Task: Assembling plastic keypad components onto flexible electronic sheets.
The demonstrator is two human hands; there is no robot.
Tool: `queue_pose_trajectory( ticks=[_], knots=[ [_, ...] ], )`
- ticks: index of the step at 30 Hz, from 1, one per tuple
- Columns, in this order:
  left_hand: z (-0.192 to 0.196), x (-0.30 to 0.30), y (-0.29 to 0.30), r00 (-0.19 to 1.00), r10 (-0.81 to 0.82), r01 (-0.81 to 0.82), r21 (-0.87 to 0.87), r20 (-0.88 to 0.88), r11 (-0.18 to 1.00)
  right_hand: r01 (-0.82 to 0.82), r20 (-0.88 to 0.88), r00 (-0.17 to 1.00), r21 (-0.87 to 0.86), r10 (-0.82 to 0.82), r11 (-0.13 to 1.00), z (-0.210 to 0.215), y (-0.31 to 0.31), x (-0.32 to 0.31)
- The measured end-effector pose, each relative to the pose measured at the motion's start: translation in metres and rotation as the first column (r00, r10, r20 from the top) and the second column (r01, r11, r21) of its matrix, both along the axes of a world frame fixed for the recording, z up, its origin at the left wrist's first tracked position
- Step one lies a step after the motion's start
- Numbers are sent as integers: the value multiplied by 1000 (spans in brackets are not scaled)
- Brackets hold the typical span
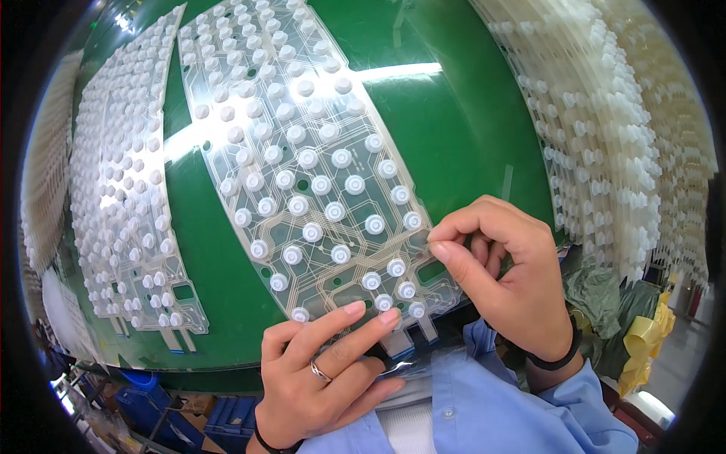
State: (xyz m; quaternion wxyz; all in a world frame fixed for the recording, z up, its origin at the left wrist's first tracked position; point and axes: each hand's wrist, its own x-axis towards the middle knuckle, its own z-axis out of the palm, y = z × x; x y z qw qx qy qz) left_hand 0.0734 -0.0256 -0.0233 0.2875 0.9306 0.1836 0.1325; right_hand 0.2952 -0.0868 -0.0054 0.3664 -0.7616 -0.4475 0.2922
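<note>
A clear keyboard membrane [355,242] with white rubber domes and printed traces lies before me, its flat tails at the near edge. My right hand [507,265] pinches thumb and index finger together at the membrane's right edge; the other fingers curl in. Along the near edge, my left hand [325,374] has its fingers stretched out, index and middle fingertips resting by the lowest domes. A ring is on one of its fingers. Nothing shows in the left hand's grasp. What lies right between the right fingertips is mostly hidden.
A thick stack of domed membranes [597,136] stands at the right. More domed membranes [125,189] lie left on the green table [454,136]. Blue crates [227,424] sit below the table's near edge. A dark green plastic bag [594,299] and yellow wrapping [649,340] are at the right.
</note>
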Motion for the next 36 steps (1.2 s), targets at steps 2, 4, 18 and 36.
queue_pose_trajectory(
  ticks=[2,4,18,36],
  knots=[
    [1,0,0,1000,2,-2,-6,-7,1000,1,1,1000,-6,-1,1000,1,0,0],
    [1,0,0,1000,2,-2,-10,-9,1000,-6,-19,1000,-3,6,1000,1,0,0],
    [1,0,1,1000,-1,1,-10,-5,1000,-5,79,997,11,4,1000,-1,1,-4],
    [-1,3,-2,998,42,-42,-2,43,999,-68,322,947,131,23,989,-9,-7,-6]
  ],
)
